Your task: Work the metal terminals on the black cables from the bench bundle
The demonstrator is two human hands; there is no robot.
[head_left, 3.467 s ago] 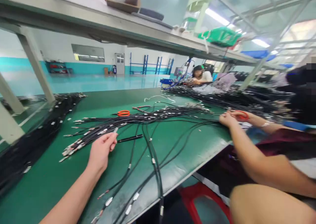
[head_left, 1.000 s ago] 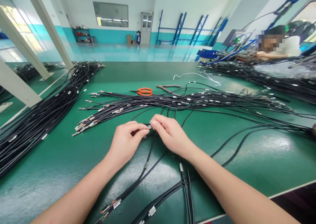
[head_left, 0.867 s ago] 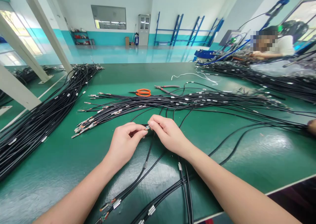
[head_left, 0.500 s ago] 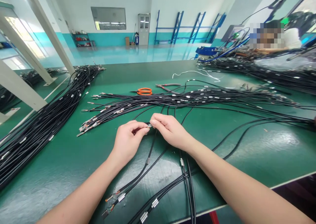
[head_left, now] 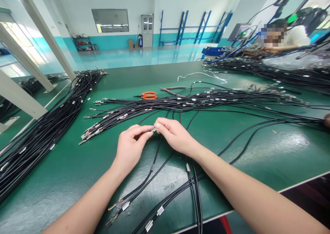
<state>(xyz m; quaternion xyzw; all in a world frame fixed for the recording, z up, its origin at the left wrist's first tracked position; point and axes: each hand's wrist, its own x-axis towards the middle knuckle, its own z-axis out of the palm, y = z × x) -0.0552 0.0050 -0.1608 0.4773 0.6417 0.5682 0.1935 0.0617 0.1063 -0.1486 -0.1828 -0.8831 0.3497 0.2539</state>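
Note:
Over the middle of the green table (head_left: 165, 179), my left hand (head_left: 132, 141) and my right hand (head_left: 174, 132) meet fingertip to fingertip. Both pinch the small metal connector end (head_left: 154, 129) of a black cable; the fingers cover most of it. Below them, two cables (head_left: 152, 167) run toward the near edge, finishing in a bare metal connector (head_left: 111, 221) and orange wire ends. Silver sleeves (head_left: 160, 211) sit on several nearby cables. Just beyond my hands lies a bundle of black cables (head_left: 175, 104) with metal tips on its left side.
Orange-handled scissors (head_left: 149, 95) and grey-and-red cutting pliers (head_left: 174, 90) lie behind the bundle. A thick cable bundle (head_left: 43, 134) spreads along the left; another (head_left: 278, 76) lies far right, near a seated person (head_left: 296, 36). A white string (head_left: 206, 75) rests at the back.
My view has turned slightly, so the scene sits a little further left. My hands stay together on the connector, with only a small shift of the fingers.

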